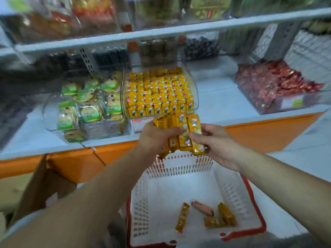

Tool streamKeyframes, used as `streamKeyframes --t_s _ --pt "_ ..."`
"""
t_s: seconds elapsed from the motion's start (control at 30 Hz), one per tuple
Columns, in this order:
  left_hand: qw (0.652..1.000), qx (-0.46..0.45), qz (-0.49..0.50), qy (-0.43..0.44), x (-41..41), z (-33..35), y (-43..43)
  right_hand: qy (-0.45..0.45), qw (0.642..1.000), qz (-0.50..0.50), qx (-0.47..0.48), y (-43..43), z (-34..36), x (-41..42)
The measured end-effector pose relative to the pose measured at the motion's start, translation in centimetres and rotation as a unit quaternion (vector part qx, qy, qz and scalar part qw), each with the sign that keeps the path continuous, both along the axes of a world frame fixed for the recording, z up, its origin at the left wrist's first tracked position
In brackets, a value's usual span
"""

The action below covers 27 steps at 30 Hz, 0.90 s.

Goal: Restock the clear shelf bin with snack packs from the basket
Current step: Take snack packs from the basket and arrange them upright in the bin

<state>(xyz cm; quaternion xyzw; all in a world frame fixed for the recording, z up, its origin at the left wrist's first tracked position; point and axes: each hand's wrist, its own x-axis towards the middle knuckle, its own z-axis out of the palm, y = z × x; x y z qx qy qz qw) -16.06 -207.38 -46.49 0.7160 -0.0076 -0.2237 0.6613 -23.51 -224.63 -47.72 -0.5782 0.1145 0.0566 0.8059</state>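
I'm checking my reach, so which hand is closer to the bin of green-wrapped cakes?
Left. The left hand, gripping the yellow snack packs, is just right of and in front of the bin of green-wrapped cakes; the right hand holds the packs' other side, farther right.

Bright, even light; blurred, warped edges

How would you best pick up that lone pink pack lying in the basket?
Probably from straight above, pinching across its narrow middle. The pink pack lies flat on the basket floor, long and slim, with bare floor along both long sides; the walls bar a sideways approach.
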Motion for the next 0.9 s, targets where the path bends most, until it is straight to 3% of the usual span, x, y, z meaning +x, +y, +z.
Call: streamKeyframes --t_s 0.17,0.3,0.47,0.57,0.7,0.9 --pt "0.997 0.003 0.0 -0.073 1.3 4.8 1.3 -0.039 0.998 -0.004 -0.04 -0.8 4.1 1.0" --pt "0.998 0.0 0.011 -0.068 2.0 4.7 2.5 -0.09 0.985 -0.067 -0.132 -1.7 4.1 3.0" --pt "0.994 0.052 0.017 -0.093 3.7 4.4 3.9 -0.197 0.92 -0.136 -0.311 -3.3 5.3 7.1" --pt "0.994 0.058 0.009 -0.097 4.0 4.4 4.5 -0.204 0.885 -0.138 -0.396 -4.5 5.0 9.2" --pt "0.995 0.053 -0.007 -0.08 4.0 4.4 4.9 -0.16 0.78 -0.011 -0.605 -5.6 3.6 10.8" --pt "0.995 0.072 0.004 -0.074 4.9 3.6 5.5 -0.153 0.648 0.047 -0.744 -5.4 3.4 11.7"
